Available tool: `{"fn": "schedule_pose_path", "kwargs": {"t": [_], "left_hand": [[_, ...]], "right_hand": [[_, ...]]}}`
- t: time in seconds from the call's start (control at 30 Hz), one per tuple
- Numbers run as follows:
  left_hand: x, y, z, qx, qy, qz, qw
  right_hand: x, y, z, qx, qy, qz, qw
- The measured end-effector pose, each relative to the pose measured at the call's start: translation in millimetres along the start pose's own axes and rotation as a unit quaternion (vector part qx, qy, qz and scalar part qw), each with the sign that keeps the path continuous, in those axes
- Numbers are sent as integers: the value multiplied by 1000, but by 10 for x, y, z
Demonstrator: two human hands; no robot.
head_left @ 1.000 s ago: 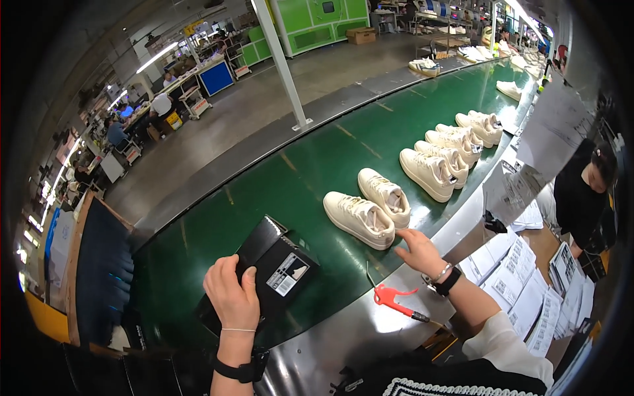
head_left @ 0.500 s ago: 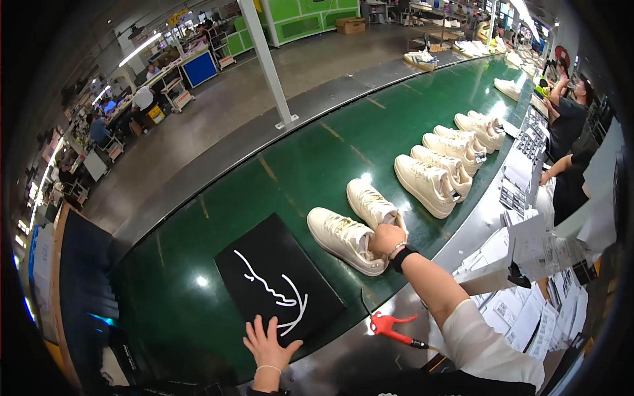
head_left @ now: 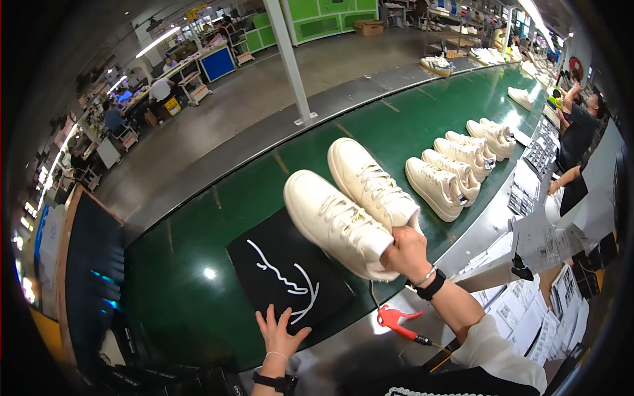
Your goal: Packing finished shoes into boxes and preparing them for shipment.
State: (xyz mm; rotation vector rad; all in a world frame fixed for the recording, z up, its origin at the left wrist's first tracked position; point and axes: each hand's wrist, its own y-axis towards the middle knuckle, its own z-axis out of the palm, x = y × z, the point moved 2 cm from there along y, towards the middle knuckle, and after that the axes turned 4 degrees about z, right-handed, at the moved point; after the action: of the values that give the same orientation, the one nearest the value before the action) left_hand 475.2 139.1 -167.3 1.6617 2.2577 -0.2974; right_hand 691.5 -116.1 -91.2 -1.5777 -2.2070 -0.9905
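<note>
One black box [head_left: 287, 277] with a white line drawing lay flat by the front edge of the green belt [head_left: 178, 290]. The left hand [head_left: 281, 334] was open, its fingers spread over the front edge of this box. To the right, a pair of cream shoes [head_left: 347, 214] was held above the belt, gripped at the heels by the right hand [head_left: 407, 254]; its fingertips were hidden. A red air gun [head_left: 398, 321] lay at the belt's front edge, and more cream shoes [head_left: 456, 170] stood along the right edge.
</note>
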Motion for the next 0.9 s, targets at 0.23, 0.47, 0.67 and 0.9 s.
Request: {"fn": "schedule_pose_path", "kwargs": {"t": [0.23, 0.47, 0.67, 0.9], "left_hand": [[-176, -10, -207, -149, -319, 9, 936], [-80, -17, -213, -181, -538, -109, 816], [-37, -130, -369, -139, -659, -193, 713], [39, -224, -69, -314, -396, -133, 852]], "right_hand": [[728, -420, 200, -6, 62, -123, 990], [1357, -801, 574, 214, -19, -96, 972], [1568, -973, 693, 195, -24, -258, 946], [1542, -920, 328, 149, 164, -241, 945]]}}
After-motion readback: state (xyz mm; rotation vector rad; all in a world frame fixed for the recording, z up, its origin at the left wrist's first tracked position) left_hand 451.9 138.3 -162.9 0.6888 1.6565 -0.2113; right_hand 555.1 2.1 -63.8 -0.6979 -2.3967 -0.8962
